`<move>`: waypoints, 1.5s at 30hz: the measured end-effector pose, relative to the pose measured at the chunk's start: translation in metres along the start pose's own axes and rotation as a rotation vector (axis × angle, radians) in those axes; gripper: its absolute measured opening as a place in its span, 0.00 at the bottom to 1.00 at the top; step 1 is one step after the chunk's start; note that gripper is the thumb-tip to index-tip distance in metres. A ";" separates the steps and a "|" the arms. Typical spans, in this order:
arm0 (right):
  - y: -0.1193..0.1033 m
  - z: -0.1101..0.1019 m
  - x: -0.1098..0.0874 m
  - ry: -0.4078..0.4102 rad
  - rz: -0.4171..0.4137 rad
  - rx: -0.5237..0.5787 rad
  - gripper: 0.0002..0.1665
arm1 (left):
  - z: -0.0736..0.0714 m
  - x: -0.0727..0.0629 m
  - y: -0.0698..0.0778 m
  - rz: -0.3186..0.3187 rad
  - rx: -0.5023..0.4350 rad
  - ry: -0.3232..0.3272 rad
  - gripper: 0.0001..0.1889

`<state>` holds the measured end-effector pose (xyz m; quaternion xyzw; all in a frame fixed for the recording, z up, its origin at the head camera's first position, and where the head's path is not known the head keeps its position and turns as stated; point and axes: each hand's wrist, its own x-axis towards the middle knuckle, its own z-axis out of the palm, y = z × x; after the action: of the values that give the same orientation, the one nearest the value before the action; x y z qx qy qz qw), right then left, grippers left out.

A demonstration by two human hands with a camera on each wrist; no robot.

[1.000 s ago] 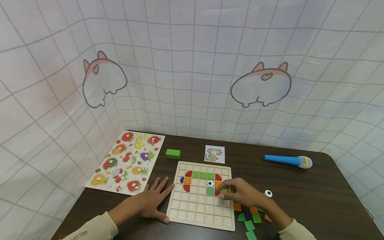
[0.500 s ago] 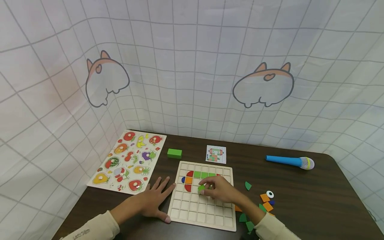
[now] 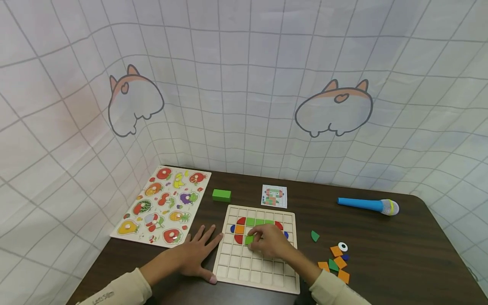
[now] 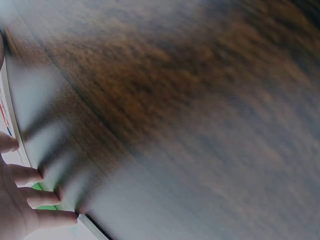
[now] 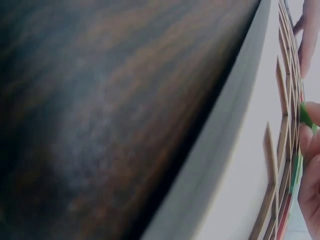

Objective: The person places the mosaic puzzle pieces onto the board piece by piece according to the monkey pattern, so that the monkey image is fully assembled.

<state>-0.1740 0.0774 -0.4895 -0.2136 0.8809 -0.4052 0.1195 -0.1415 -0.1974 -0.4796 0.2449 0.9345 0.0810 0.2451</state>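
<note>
A wooden grid board (image 3: 255,275) lies on the dark table, with green, red, orange and blue tiles in its upper rows. My right hand (image 3: 270,242) pinches a green square tile (image 3: 249,240) between thumb and fingers, low over a cell beside the left red quarter-round tile (image 3: 238,239). The right wrist view shows the same green tile (image 5: 305,115) at the fingertips. Part of the tile pattern is hidden under this hand. On the left, my left hand (image 3: 192,257) rests with fingers spread, fingertips and thumb at the board's left edge.
A small picture card (image 3: 274,196) and a green block (image 3: 222,195) sit behind the board. To the left lies a fruit peg puzzle (image 3: 205,182). Loose orange tiles (image 3: 340,262), a white eye tile (image 3: 342,246) and a blue microphone (image 3: 366,205) are on the right.
My right hand has carried the green tile from the board's right side leftward across it, close to the left red and orange tiles. My left hand has stayed in place.
</note>
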 end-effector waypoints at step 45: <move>0.010 -0.033 -0.011 0.011 -0.093 -0.142 0.11 | -0.002 -0.003 0.002 0.013 -0.021 0.010 0.62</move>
<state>-0.1799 0.1096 -0.4754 -0.2599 0.8972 -0.3480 0.0804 -0.1391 -0.1970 -0.4764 0.2478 0.9333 0.0938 0.2424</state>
